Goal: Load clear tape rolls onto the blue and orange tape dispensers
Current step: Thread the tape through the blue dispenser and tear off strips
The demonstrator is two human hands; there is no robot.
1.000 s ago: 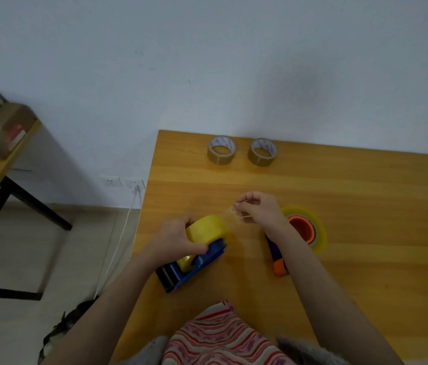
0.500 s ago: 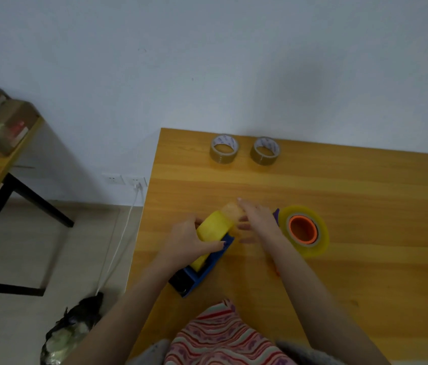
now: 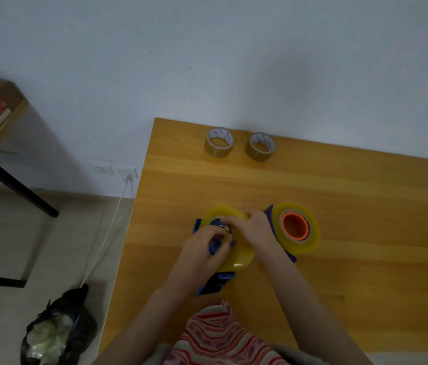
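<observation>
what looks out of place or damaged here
Nothing stands out. Left hand and right hand hold the yellowish clear tape roll and blue plastic tape dispenser; the two brown tape rolls lie flat.

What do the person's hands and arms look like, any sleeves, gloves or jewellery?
The left hand and right hand are ungloved; the left forearm and right forearm show no sleeves. No watch or ring visible through the blur. A red, pink and green striped garment shows at the bottom.
</observation>
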